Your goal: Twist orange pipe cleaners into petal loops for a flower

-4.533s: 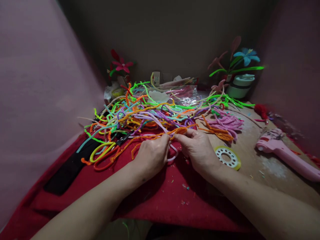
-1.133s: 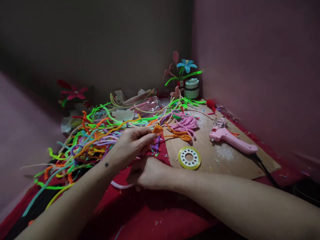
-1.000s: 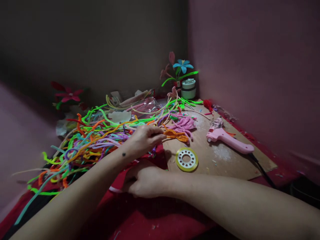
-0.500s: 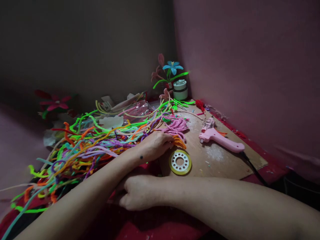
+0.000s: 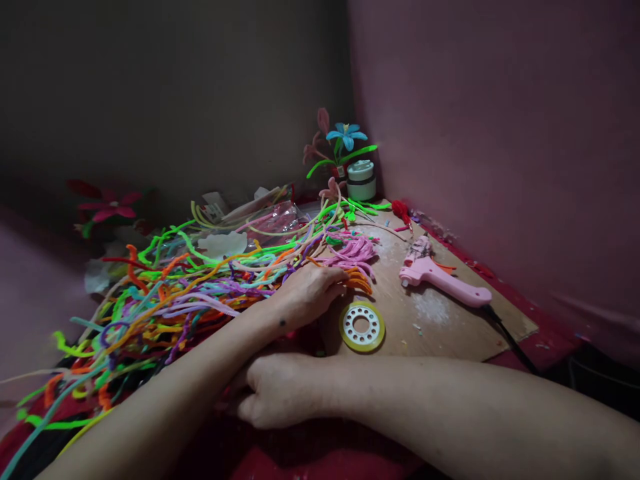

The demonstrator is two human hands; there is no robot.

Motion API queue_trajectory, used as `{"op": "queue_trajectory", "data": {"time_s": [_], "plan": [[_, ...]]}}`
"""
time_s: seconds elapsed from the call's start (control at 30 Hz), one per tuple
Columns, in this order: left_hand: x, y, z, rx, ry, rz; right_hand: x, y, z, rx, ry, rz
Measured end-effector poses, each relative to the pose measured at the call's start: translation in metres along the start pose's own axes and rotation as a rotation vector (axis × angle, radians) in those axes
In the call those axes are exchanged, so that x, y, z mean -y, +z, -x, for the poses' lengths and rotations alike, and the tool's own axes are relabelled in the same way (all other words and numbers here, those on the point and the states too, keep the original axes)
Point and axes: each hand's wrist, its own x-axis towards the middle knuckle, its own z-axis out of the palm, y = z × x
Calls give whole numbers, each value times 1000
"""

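1. My left hand rests at mid-frame with its fingers laid flat on the short orange pipe-cleaner pieces, at the near edge of the wooden board.
2. My right hand, lower centre, is curled on the red cloth; I cannot tell whether it holds anything.
3. I judge this the setting-down step; letting go calls for a clean lift.
4. The tape roll lies just beside, the pink glue gun further right, and the tangled pile crowds the left.

One head camera looks forward and down, close over the left hand and right hand, toward the wall corner
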Motion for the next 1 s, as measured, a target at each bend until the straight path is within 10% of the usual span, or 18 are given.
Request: {"op": "queue_trajectory", "data": {"time_s": [0.6,1.0], "plan": [[7,-30,45,-315,-63,79,6,-4,-3,69,-33,209],[41,-37,119,-549,-455,352,1,6,6,-3,-53,169]]}}
